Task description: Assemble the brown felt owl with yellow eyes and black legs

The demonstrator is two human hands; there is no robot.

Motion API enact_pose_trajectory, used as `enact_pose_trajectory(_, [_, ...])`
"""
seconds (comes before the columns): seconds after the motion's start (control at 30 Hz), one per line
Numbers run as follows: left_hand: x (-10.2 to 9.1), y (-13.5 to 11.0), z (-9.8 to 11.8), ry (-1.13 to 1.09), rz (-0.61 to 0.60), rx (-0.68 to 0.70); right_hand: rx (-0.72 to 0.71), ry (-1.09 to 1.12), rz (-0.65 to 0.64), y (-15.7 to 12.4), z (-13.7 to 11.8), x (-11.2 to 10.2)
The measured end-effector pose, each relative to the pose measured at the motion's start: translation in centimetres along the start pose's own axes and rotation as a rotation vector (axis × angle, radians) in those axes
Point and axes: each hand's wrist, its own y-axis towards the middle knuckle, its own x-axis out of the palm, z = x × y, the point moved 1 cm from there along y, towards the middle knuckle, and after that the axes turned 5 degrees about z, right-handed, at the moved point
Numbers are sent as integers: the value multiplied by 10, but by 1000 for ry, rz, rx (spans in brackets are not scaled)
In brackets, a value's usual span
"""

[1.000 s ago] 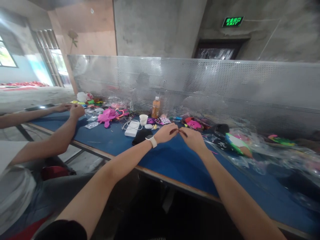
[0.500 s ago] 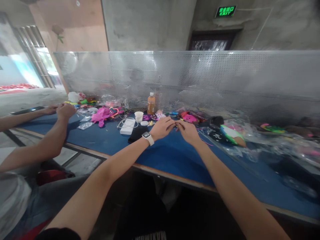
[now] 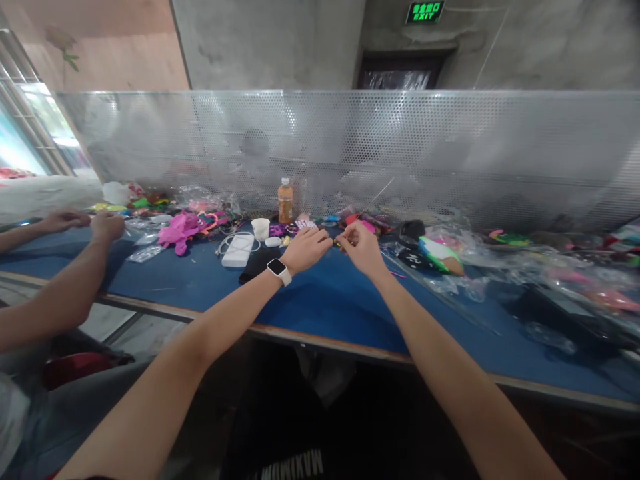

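Over the blue table (image 3: 320, 300), my left hand (image 3: 309, 249) is closed in a pinch, a pale-banded watch (image 3: 278, 270) on its wrist. My right hand (image 3: 363, 248) faces it, thumb and forefinger pinched together. Between the fingertips of both is a small yellow-and-dark piece (image 3: 337, 244), too small to name. A thin pale strand (image 3: 383, 191) rises from near my right fingers. Behind my left hand lie a purple-patterned item and small yellow bits (image 3: 285, 241).
An orange drink bottle (image 3: 285, 202), a white cup (image 3: 261, 229) and a white power bank (image 3: 238, 250) with a cable stand left of my hands. Pink pieces (image 3: 179, 230) lie farther left, near a co-worker's hands (image 3: 107, 225). Plastic bags (image 3: 540, 267) clutter the right, before a perforated metal screen (image 3: 320, 147).
The view has turned right, so everything sits farther left. My fingertips have drawn slightly apart, showing the small piece, and my right hand is raised more. A thin strand now shows.
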Motion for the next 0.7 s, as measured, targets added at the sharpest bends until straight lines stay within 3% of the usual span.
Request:
enact_pose_trajectory(0.33, [9, -5, -4, -159, -58, -65, -155, -40, -103, -2, 12, -2])
enact_pose_trajectory(0.7, [34, -11, -11, -729, -93, -385, -290, -124, -173, -5, 5, -3])
